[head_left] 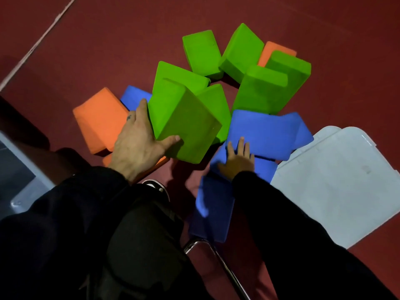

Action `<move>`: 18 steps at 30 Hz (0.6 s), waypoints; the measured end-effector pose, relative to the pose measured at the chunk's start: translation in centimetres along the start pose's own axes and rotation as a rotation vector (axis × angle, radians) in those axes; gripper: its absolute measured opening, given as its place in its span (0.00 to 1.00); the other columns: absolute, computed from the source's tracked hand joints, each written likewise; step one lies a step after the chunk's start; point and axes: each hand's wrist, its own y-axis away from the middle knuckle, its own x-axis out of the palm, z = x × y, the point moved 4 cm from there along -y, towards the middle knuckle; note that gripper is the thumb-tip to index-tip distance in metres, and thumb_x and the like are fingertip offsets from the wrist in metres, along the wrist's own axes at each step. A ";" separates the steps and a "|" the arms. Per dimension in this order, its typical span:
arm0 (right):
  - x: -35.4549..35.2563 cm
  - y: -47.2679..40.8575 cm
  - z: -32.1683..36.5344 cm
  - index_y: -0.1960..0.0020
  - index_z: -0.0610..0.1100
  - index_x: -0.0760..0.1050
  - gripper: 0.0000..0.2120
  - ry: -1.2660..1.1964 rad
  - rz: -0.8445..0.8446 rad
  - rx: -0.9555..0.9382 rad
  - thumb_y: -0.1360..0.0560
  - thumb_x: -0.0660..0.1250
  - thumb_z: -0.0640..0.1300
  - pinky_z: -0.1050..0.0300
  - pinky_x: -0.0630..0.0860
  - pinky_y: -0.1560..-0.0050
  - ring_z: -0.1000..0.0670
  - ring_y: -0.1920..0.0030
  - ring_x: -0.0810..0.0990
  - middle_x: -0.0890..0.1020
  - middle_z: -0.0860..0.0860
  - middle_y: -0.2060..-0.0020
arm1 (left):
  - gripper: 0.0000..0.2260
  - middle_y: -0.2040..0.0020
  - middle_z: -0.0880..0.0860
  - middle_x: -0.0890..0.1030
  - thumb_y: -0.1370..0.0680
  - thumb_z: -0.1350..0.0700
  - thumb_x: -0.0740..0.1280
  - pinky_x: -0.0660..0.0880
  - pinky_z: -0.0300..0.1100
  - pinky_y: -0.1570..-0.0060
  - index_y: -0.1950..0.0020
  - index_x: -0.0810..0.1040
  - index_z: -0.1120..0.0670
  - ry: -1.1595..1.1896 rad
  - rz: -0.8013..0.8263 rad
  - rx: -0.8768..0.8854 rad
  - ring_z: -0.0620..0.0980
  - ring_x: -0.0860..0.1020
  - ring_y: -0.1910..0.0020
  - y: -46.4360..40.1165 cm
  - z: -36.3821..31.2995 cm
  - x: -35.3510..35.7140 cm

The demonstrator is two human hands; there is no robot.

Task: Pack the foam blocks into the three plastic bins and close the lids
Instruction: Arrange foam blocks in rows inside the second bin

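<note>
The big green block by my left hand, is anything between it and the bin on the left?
Yes. The left hand grips the green block, and an orange block lies between it and the bin at the left edge.

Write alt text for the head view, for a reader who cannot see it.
A person's left hand grips a large green foam block while the right hand rests on a blue foam block, amid green, blue and orange blocks piled on a dark red floor. A pale plastic lid lies at right.

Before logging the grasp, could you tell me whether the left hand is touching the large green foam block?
Touching: the head view shows the left hand gripping the large green foam block.
</note>
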 end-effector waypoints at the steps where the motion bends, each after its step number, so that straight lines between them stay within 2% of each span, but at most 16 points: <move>1: 0.3 1.3 0.0 0.31 0.48 0.75 0.28 0.018 -0.017 -0.033 0.26 0.66 0.61 0.42 0.69 0.36 0.35 0.28 0.70 0.58 0.37 0.20 | 0.52 0.26 0.60 0.66 0.31 0.37 0.76 0.67 0.55 0.31 0.19 0.52 0.56 0.007 -0.002 -0.002 0.59 0.65 0.27 -0.1 0.0 0.1; 2: 0.1 2.4 0.2 0.42 0.47 0.80 0.20 0.006 -0.062 -0.071 0.25 0.63 0.59 0.44 0.72 0.43 0.35 0.38 0.78 0.70 0.35 0.27 | 0.52 0.26 0.60 0.66 0.32 0.37 0.76 0.66 0.55 0.31 0.19 0.52 0.56 0.015 -0.001 -0.004 0.58 0.65 0.27 -0.2 0.1 0.2; 3: -0.5 3.4 0.6 0.51 0.46 0.81 0.17 -0.026 -0.157 -0.142 0.26 0.61 0.56 0.46 0.74 0.49 0.35 0.49 0.81 0.80 0.36 0.41 | 0.52 0.26 0.60 0.66 0.32 0.37 0.76 0.66 0.54 0.31 0.19 0.53 0.57 0.025 0.003 -0.004 0.58 0.65 0.27 -0.3 0.1 0.3; 4: -1.4 4.0 0.8 0.56 0.45 0.81 0.13 -0.055 -0.291 -0.210 0.28 0.62 0.52 0.46 0.74 0.55 0.36 0.56 0.81 0.82 0.39 0.53 | 0.52 0.26 0.60 0.66 0.32 0.36 0.76 0.66 0.54 0.30 0.19 0.53 0.57 0.033 0.008 0.000 0.58 0.65 0.26 -0.4 0.2 0.5; 5: -2.5 4.2 0.9 0.55 0.46 0.81 0.09 -0.071 -0.440 -0.256 0.31 0.66 0.49 0.46 0.74 0.57 0.37 0.58 0.80 0.81 0.41 0.57 | 0.52 0.26 0.60 0.66 0.32 0.36 0.76 0.66 0.54 0.30 0.19 0.53 0.57 0.037 0.012 0.007 0.57 0.64 0.26 -0.4 0.2 0.7; 6: -3.7 3.8 0.7 0.49 0.47 0.81 0.13 -0.062 -0.565 -0.264 0.32 0.69 0.47 0.45 0.73 0.54 0.37 0.55 0.80 0.80 0.42 0.53 | 0.52 0.26 0.60 0.67 0.32 0.36 0.76 0.66 0.54 0.30 0.19 0.53 0.57 0.037 0.015 0.014 0.57 0.64 0.26 -0.4 0.1 0.8; 7: -5.0 3.0 0.4 0.40 0.48 0.80 0.22 -0.012 -0.655 -0.242 0.34 0.69 0.46 0.42 0.72 0.45 0.36 0.46 0.79 0.79 0.41 0.44 | 0.52 0.26 0.60 0.67 0.32 0.37 0.76 0.66 0.54 0.30 0.19 0.53 0.57 0.036 0.018 0.020 0.57 0.65 0.27 -0.4 0.1 0.9; 8: -5.9 1.7 -0.2 0.29 0.50 0.73 0.32 0.034 -0.607 -0.198 0.34 0.68 0.48 0.39 0.67 0.33 0.35 0.34 0.74 0.74 0.39 0.32 | 0.51 0.26 0.60 0.67 0.32 0.37 0.76 0.66 0.53 0.29 0.19 0.53 0.57 0.037 0.022 0.027 0.57 0.65 0.27 -0.3 0.0 0.9; 9: -6.9 0.3 -0.9 0.21 0.51 0.63 0.41 0.076 -0.500 -0.144 0.34 0.68 0.51 0.38 0.56 0.25 0.35 0.24 0.64 0.65 0.38 0.24 | 0.51 0.27 0.60 0.67 0.32 0.38 0.76 0.65 0.53 0.29 0.19 0.54 0.57 0.039 0.022 0.033 0.57 0.65 0.27 -0.1 0.0 0.8; 10: -7.4 -1.3 -1.7 0.18 0.52 0.53 0.48 0.104 -0.355 -0.100 0.33 0.70 0.54 0.37 0.49 0.22 0.36 0.20 0.56 0.57 0.39 0.20 | 0.51 0.26 0.60 0.67 0.32 0.38 0.76 0.65 0.52 0.29 0.19 0.54 0.57 0.039 0.019 0.036 0.57 0.64 0.26 0.0 -0.1 0.7; 11: -7.8 -2.5 -2.4 0.17 0.52 0.48 0.51 0.123 -0.234 -0.064 0.32 0.72 0.56 0.36 0.49 0.22 0.37 0.20 0.54 0.55 0.39 0.20 | 0.51 0.26 0.60 0.67 0.31 0.38 0.76 0.65 0.52 0.29 0.19 0.54 0.57 0.039 0.016 0.034 0.56 0.64 0.26 0.1 -0.1 0.5; 12: -8.2 -3.2 -2.9 0.17 0.52 0.48 0.51 0.139 -0.179 -0.038 0.31 0.74 0.57 0.37 0.55 0.24 0.37 0.22 0.58 0.59 0.39 0.21 | 0.51 0.26 0.59 0.67 0.31 0.38 0.76 0.64 0.51 0.29 0.19 0.53 0.57 0.038 0.015 0.029 0.56 0.64 0.26 0.2 -0.1 0.3; 13: -8.6 -3.5 -3.3 0.18 0.51 0.50 0.50 0.156 -0.189 -0.023 0.31 0.74 0.56 0.38 0.61 0.30 0.37 0.26 0.62 0.63 0.39 0.25 | 0.51 0.26 0.59 0.67 0.32 0.38 0.77 0.65 0.51 0.29 0.19 0.53 0.57 0.036 0.014 0.024 0.56 0.64 0.26 0.3 -0.1 0.2; 15: -9.1 -3.1 -3.4 0.19 0.53 0.53 0.46 0.209 -0.205 -0.026 0.29 0.74 0.55 0.40 0.66 0.38 0.36 0.33 0.66 0.66 0.40 0.31 | 0.51 0.26 0.59 0.68 0.32 0.38 0.77 0.66 0.52 0.31 0.20 0.54 0.56 0.037 0.009 0.013 0.56 0.65 0.27 0.2 0.0 0.0; 18: -9.2 -2.3 -3.2 0.23 0.53 0.59 0.40 0.243 -0.220 -0.063 0.30 0.74 0.52 0.39 0.64 0.35 0.35 0.31 0.65 0.68 0.39 0.33 | 0.49 0.31 0.59 0.70 0.33 0.37 0.76 0.70 0.55 0.35 0.21 0.56 0.54 0.043 0.010 0.015 0.58 0.68 0.30 0.1 -0.1 0.0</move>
